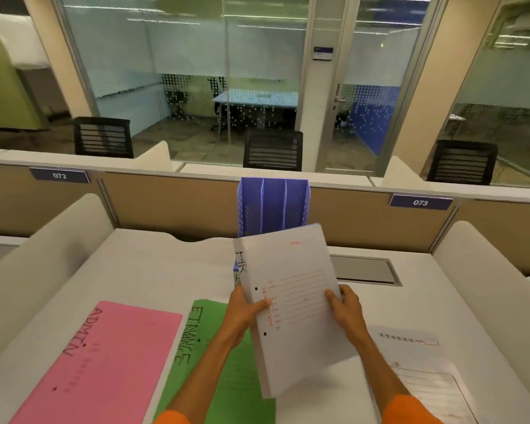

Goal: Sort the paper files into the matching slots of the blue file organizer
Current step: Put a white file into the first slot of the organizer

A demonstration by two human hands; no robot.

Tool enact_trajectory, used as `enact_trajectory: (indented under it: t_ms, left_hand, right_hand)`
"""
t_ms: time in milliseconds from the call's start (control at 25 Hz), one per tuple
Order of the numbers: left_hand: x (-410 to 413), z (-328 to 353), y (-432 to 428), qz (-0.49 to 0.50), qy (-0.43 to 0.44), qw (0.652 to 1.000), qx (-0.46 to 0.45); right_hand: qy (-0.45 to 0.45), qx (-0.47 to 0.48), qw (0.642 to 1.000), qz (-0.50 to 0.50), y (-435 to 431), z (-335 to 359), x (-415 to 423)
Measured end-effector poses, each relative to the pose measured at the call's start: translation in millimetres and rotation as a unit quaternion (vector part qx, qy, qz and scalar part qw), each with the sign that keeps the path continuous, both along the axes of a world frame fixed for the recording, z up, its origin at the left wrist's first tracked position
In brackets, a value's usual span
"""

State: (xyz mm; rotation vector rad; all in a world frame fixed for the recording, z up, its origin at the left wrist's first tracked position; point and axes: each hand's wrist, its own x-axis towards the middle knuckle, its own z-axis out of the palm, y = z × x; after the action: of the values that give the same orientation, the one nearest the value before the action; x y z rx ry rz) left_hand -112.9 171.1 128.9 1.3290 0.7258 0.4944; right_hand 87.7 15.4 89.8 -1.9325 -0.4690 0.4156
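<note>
I hold a white paper file [294,289] with red print tilted above the desk, in front of the blue file organizer [273,206]. My left hand [245,310] grips its left edge, thumb on the cover. On the right edge, my right hand [344,304] grips with fingers curled over the front. The organizer stands upright at the back of the desk with three slots; its lower part is hidden by the file. A pink file [104,362] marked ADMIN and a green file [208,341] marked FINANCE lie flat at the front left.
Loose white printed sheets [419,371] lie on the desk at the right. A grey cable hatch [364,269] sits in the white desk [153,270]. Cream side dividers flank the desk and a tan partition [172,203] closes the back.
</note>
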Motion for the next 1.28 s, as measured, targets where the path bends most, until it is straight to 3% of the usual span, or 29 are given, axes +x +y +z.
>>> enact_trajectory:
  t_ms: [280, 480, 800, 1280]
  left_hand:
    - [-25.4, 24.9, 37.1, 0.167, -0.002, 0.984, 0.058]
    - [-23.2, 71.0, 58.1, 0.312, 0.009, 0.932, 0.186]
    - [27.0, 117.4, 91.6, 0.375, -0.046, 0.895, 0.236]
    - [112.2, 74.0, 132.5, 0.389, -0.083, 0.888, 0.229]
  right_hand:
    - [-0.066, -0.032, 0.992, 0.100, 78.9, 13.5, -1.6]
    - [-0.229, -0.205, 0.940, 0.147, 113.4, -7.5, 5.4]
    - [-0.313, -0.283, 0.881, 0.213, 133.9, -45.9, 3.4]
    - [-0.353, -0.261, 0.883, 0.168, 135.3, -75.3, 0.7]
